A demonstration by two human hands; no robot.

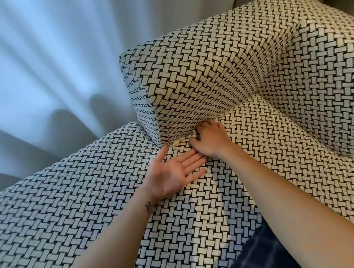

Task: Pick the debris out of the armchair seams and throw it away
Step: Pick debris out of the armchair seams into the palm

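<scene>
The armchair (pixel 243 155) is covered in black-and-white basket-weave fabric. A small pale scrap of debris (pixel 176 142) pokes out of the seam where the armrest (pixel 200 73) meets the seat. My left hand (pixel 173 172) lies palm up and flat on the seat just below that scrap, fingers straight, nothing in it. My right hand (pixel 209 140) is right beside the scrap, its fingers curled and dug into the seam; the fingertips are hidden in the gap, so what they hold cannot be seen.
A pale curtain (pixel 59 67) hangs behind the chair on the left. The chair's back (pixel 321 84) rises at the right. Dark checked fabric (pixel 266 251) shows at the bottom edge beneath my right forearm.
</scene>
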